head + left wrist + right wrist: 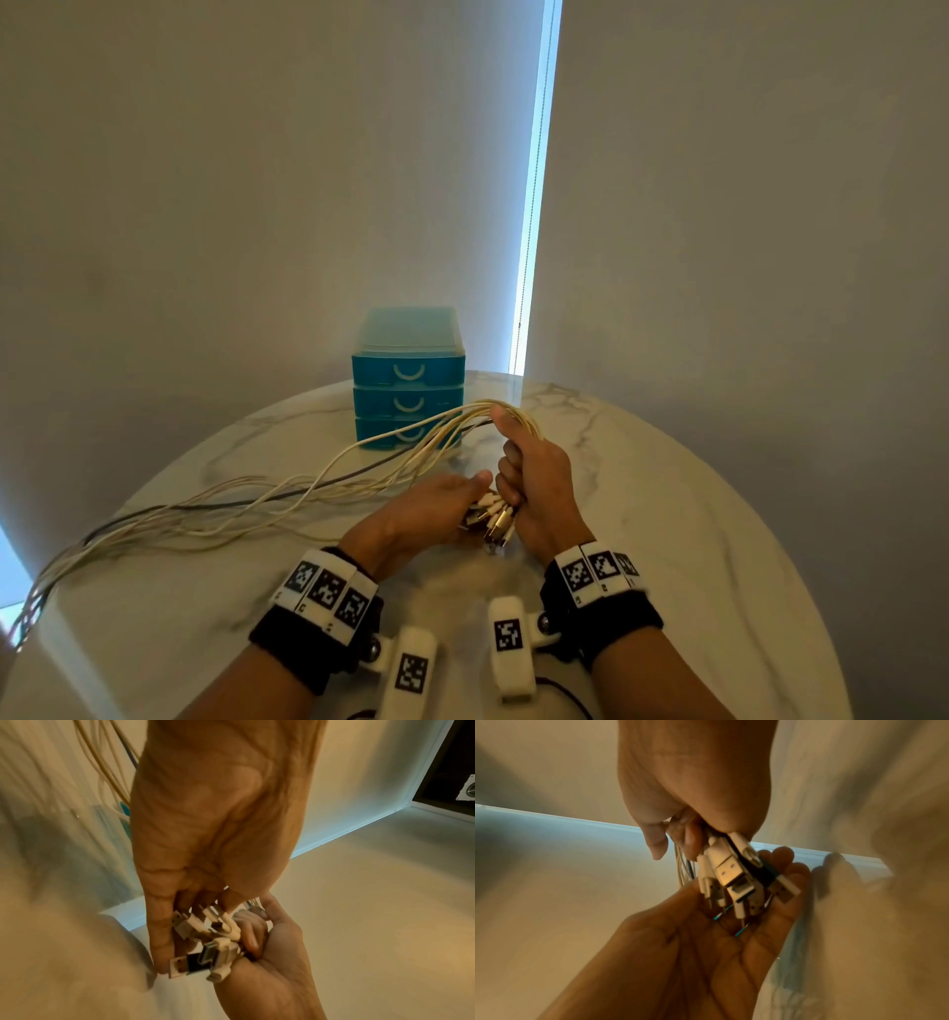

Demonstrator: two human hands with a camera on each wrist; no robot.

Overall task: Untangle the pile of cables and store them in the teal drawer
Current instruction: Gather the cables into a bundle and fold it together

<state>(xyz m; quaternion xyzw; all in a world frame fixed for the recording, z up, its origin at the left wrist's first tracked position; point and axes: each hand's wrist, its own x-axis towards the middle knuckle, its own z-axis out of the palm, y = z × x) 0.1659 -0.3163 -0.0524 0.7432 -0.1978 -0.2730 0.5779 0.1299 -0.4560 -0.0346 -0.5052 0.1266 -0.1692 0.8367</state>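
A bundle of several cream cables and one dark cable [287, 496] runs from my right hand [534, 478] leftward over the marble table and hangs off its left edge. That hand grips the bundle in a fist just behind the plugs [494, 518], thumb up. My left hand [431, 506] lies flat with straight fingers under the plugs. In the right wrist view the USB plugs [734, 880] fan out over the left palm [706, 953]. The left wrist view has the fingertips [162, 959] touching the plugs [205, 945]. The teal drawer unit [408, 377] stands behind, all three drawers shut.
The round marble table [693, 514] ends close behind the drawer unit, against a pale wall. A bright strip of window [534, 205] runs down beside a blind. Some cable loops pass in front of the lowest drawer [405, 434].
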